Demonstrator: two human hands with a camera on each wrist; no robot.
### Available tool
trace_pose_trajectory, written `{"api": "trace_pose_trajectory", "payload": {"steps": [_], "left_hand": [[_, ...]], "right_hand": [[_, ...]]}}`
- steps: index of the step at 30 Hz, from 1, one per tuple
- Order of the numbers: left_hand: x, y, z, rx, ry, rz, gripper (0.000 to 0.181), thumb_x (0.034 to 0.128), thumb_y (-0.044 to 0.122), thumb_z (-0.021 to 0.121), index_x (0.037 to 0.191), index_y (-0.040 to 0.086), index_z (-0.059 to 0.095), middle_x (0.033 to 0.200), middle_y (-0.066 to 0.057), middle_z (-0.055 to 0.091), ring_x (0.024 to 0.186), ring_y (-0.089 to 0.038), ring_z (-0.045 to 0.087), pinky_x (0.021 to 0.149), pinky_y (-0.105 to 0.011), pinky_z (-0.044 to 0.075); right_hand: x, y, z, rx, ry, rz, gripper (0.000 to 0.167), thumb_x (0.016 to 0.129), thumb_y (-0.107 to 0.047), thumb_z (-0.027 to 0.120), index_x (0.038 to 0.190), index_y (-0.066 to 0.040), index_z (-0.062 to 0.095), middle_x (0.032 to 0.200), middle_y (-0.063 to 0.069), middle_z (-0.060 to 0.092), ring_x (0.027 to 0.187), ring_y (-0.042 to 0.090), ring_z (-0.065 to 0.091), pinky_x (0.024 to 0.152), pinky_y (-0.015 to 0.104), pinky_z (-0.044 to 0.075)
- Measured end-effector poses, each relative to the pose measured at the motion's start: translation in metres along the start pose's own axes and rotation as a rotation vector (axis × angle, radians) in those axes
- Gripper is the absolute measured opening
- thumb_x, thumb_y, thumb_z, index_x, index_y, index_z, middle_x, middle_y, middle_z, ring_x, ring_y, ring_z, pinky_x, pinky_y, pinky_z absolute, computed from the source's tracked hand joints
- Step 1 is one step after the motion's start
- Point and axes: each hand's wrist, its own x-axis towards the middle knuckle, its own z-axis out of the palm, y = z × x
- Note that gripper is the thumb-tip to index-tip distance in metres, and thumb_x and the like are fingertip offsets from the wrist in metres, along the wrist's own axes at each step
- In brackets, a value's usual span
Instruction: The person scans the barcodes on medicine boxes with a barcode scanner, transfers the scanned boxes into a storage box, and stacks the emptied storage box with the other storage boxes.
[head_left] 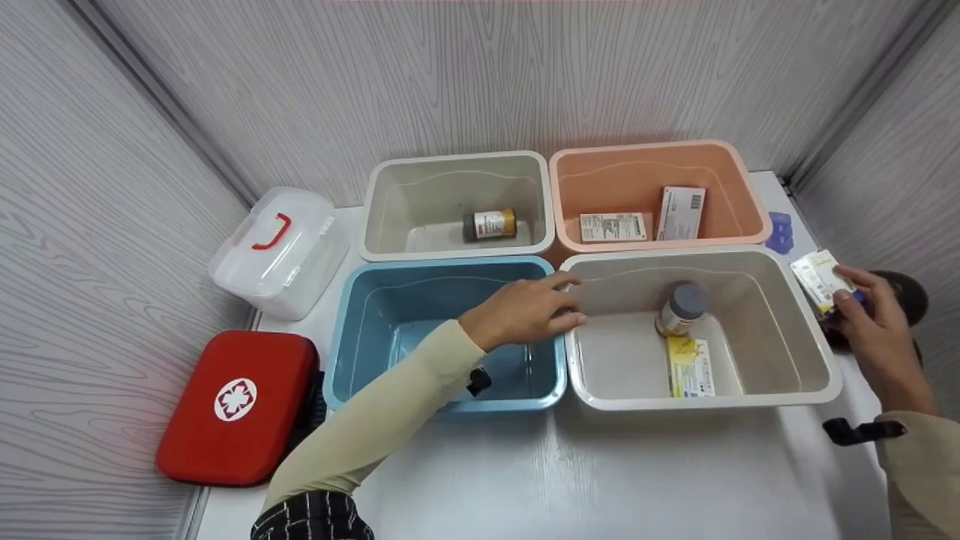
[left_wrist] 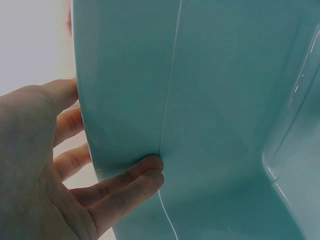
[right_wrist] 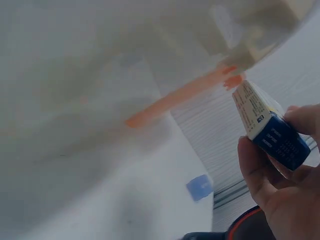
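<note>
My right hand (head_left: 881,322) holds a small medicine box (head_left: 819,276), just outside the right rim of the front white bin (head_left: 622,405). In the right wrist view, thumb and fingers pinch this box (right_wrist: 272,130), its printed white side and dark blue end showing. My left hand (head_left: 529,311) rests at the rim between the blue bin (head_left: 442,405) and the front white bin. Its loosely extended fingers (left_wrist: 130,187) touch the blue wall in the left wrist view, while other digits lie beyond the rim. A grey-capped bottle (head_left: 679,311) and a yellow-and-white box (head_left: 690,367) lie in the front white bin.
An orange bin (head_left: 645,148) with two boxes and a grey-white bin (head_left: 457,159) with a bottle (head_left: 491,224) stand behind. At left are a clear lidded case (head_left: 262,251) and a red first-aid case (head_left: 240,450). A blue-purple item (head_left: 780,232) and a dark round object (head_left: 909,298) sit at right.
</note>
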Motion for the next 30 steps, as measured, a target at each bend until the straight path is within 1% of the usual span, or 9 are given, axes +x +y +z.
{"api": "trace_pose_trajectory", "payload": {"steps": [3, 6, 9, 13, 16, 20, 25, 27, 30], "left_hand": [[0.000, 0.000, -0.001, 0.002, 0.002, 0.003, 0.045, 0.1153, 0.049, 0.049, 0.141, 0.022, 0.074, 0.173, -0.003, 0.043, 0.144, -0.025, 0.060, 0.124, -0.045, 0.046], [0.000, 0.000, -0.001, 0.021, 0.004, 0.013, 0.045, 0.1156, 0.049, 0.049, 0.140, 0.022, 0.074, 0.172, -0.003, 0.044, 0.141, -0.024, 0.061, 0.121, -0.045, 0.049], [0.001, 0.000, 0.000, 0.033, 0.006, 0.021, 0.046, 0.1160, 0.049, 0.048, 0.141, 0.021, 0.074, 0.172, -0.004, 0.044, 0.140, -0.024, 0.062, 0.119, -0.045, 0.050], [0.001, 0.000, 0.000, 0.029, 0.005, 0.017, 0.047, 0.1160, 0.050, 0.047, 0.142, 0.021, 0.073, 0.173, -0.004, 0.043, 0.142, -0.025, 0.061, 0.121, -0.046, 0.049], [0.001, 0.000, 0.000, 0.027, 0.003, 0.010, 0.047, 0.1158, 0.050, 0.048, 0.143, 0.021, 0.072, 0.173, -0.003, 0.042, 0.143, -0.025, 0.060, 0.122, -0.046, 0.048], [0.000, 0.000, 0.000, 0.017, 0.003, 0.006, 0.046, 0.1155, 0.050, 0.049, 0.142, 0.021, 0.073, 0.173, -0.003, 0.042, 0.143, -0.025, 0.060, 0.122, -0.045, 0.048], [0.000, -0.001, 0.000, 0.014, 0.005, 0.007, 0.046, 0.1156, 0.049, 0.049, 0.142, 0.020, 0.073, 0.173, -0.003, 0.043, 0.143, -0.025, 0.060, 0.123, -0.046, 0.048], [0.000, 0.000, 0.000, 0.014, 0.004, 0.008, 0.046, 0.1156, 0.049, 0.049, 0.141, 0.020, 0.073, 0.173, -0.003, 0.043, 0.143, -0.025, 0.060, 0.123, -0.046, 0.048], [-0.001, 0.000, 0.000, 0.010, 0.002, 0.002, 0.045, 0.1155, 0.050, 0.049, 0.141, 0.021, 0.074, 0.173, -0.002, 0.043, 0.144, -0.024, 0.059, 0.123, -0.046, 0.047]], "right_hand": [[-0.007, 0.010, -0.002, 0.144, 0.047, 0.050, 0.043, 0.114, -0.008, 0.054, 0.157, -0.016, 0.054, 0.130, -0.002, 0.056, 0.107, 0.006, 0.068, 0.084, 0.016, 0.058], [-0.013, 0.021, -0.002, 0.334, 0.063, 0.058, 0.040, 0.113, -0.001, 0.052, 0.151, -0.013, 0.057, 0.125, 0.001, 0.066, 0.103, 0.008, 0.074, 0.083, 0.020, 0.061], [-0.017, 0.028, -0.004, 0.421, 0.078, 0.071, 0.037, 0.113, 0.001, 0.052, 0.147, -0.013, 0.058, 0.119, 0.002, 0.074, 0.100, 0.011, 0.077, 0.080, 0.023, 0.063], [-0.023, 0.033, -0.009, 0.417, 0.119, 0.139, 0.037, 0.112, -0.005, 0.057, 0.147, -0.018, 0.056, 0.122, -0.004, 0.071, 0.100, 0.007, 0.076, 0.078, 0.023, 0.062], [-0.027, 0.035, -0.012, 0.434, 0.125, 0.175, 0.039, 0.113, -0.007, 0.057, 0.149, -0.020, 0.053, 0.128, -0.007, 0.066, 0.103, 0.007, 0.073, 0.080, 0.023, 0.062], [-0.030, 0.037, -0.014, 0.457, 0.122, 0.165, 0.038, 0.114, -0.007, 0.054, 0.150, -0.020, 0.052, 0.132, -0.007, 0.061, 0.103, 0.008, 0.072, 0.081, 0.023, 0.061], [-0.031, 0.037, -0.015, 0.432, 0.128, 0.167, 0.041, 0.114, -0.009, 0.056, 0.152, -0.021, 0.049, 0.136, -0.006, 0.053, 0.104, 0.007, 0.070, 0.082, 0.022, 0.060], [-0.030, 0.036, -0.016, 0.430, 0.130, 0.161, 0.040, 0.114, -0.009, 0.055, 0.152, -0.021, 0.050, 0.136, -0.006, 0.053, 0.105, 0.007, 0.070, 0.083, 0.022, 0.060], [-0.026, 0.030, -0.014, 0.447, 0.136, 0.111, 0.038, 0.113, -0.004, 0.053, 0.150, -0.016, 0.054, 0.131, -0.002, 0.058, 0.104, 0.010, 0.072, 0.081, 0.023, 0.061]]}}
